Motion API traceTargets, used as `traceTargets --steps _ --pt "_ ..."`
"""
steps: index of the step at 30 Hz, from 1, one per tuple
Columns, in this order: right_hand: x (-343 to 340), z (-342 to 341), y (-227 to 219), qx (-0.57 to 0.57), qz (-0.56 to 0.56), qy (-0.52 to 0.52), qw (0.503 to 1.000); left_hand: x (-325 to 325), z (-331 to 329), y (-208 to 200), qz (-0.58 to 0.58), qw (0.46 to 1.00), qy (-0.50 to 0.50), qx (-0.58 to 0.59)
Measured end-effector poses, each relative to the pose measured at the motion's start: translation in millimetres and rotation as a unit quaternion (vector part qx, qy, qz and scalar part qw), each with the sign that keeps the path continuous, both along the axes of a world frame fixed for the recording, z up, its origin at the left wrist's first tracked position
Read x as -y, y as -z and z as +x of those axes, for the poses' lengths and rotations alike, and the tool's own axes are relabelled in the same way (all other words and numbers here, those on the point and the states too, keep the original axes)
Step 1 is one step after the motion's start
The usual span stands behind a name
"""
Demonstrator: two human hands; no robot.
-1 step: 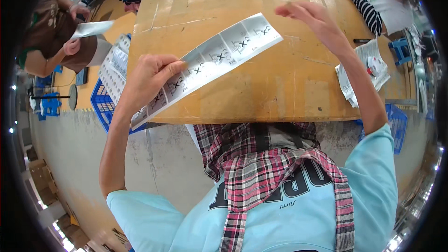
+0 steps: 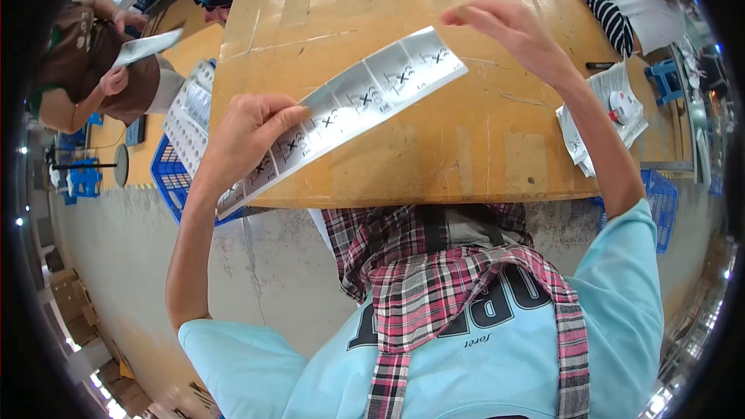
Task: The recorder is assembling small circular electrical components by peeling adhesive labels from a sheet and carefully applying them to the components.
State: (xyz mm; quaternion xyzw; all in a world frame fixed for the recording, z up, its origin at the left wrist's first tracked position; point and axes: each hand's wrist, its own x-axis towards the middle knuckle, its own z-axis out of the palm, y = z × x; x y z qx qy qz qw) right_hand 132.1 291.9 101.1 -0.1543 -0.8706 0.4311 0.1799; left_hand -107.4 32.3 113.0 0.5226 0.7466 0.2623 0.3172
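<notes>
"Head view: what does the left hand [image 2: 260, 128] hold?"

"It pinches a silver strip [image 2: 365, 97] of printed labels, thumb laid on the face and the other fingers curled at the back edge. The strip slants from beside the left forearm, left of the frame's middle, up to the upper centre."

"And the right hand [image 2: 508, 27]?"

"It is raised at the upper right of centre, just beyond the strip's upper end and apart from it. Its fingers lie close together, slightly bent, pointing left. Whether the tips pinch something small, one cannot tell."

"What lies around them?"

"Behind the strip is the wooden table [image 2: 372, 167]. Silver sheets [image 2: 576, 143] lie near its right edge, close to the right forearm, with a white round piece [image 2: 621, 105] on them."
</notes>
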Motion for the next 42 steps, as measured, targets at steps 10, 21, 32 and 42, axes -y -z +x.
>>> traceTargets --steps 10,21,32,42 --pt "35.6 -59.8 -19.4 0.157 0.065 -0.201 0.965 -25.0 15.6 -19.6 -0.020 0.996 0.067 -0.062" --pt "-5.1 20.5 -18.6 0.161 0.143 -0.094 0.972 3.3 7.6 -11.3 0.036 0.994 0.087 -0.052" --pt "15.1 -11.2 -3.6 0.184 -0.265 -0.162 0.933 -35.6 38.3 -8.2 0.269 0.872 0.285 -0.294" --pt "81.8 15.2 -30.8 0.119 0.264 -0.085 0.953 -44.6 56.8 -6.4 0.203 0.876 0.242 -0.366"
